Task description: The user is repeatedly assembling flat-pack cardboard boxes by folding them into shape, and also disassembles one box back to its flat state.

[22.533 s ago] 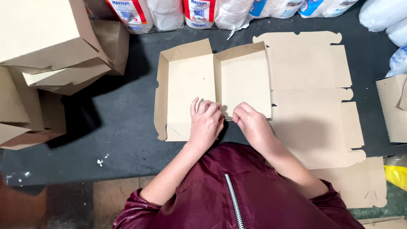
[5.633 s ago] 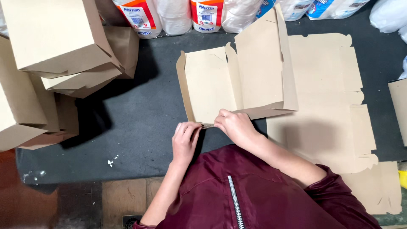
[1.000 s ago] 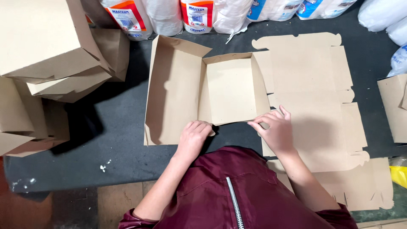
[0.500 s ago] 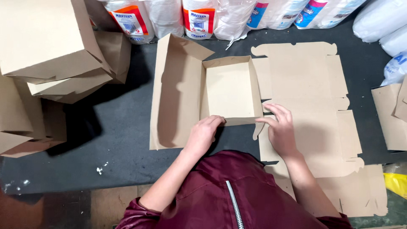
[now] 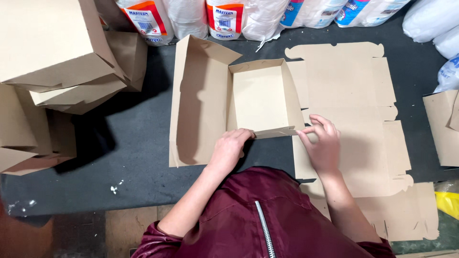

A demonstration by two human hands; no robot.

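Both hands pinch the near wall of the half-folded cardboard box (image 5: 234,100) on the dark table (image 5: 134,143), left hand (image 5: 229,148) at its left end, right hand (image 5: 322,143) closed on its right corner.

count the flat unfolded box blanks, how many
3 at least: the flat blank under the right hand, another blank below it, a third blank at right edge; more may hide underneath.

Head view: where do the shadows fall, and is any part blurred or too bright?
Head view: the raised flap of the half-folded brown cardboard box throws a soft shadow on its inside; a darker shadow lies on the black table mat beside the stacked brown boxes. Left hand and right hand look sharp; the white plastic packs are slightly overbright.
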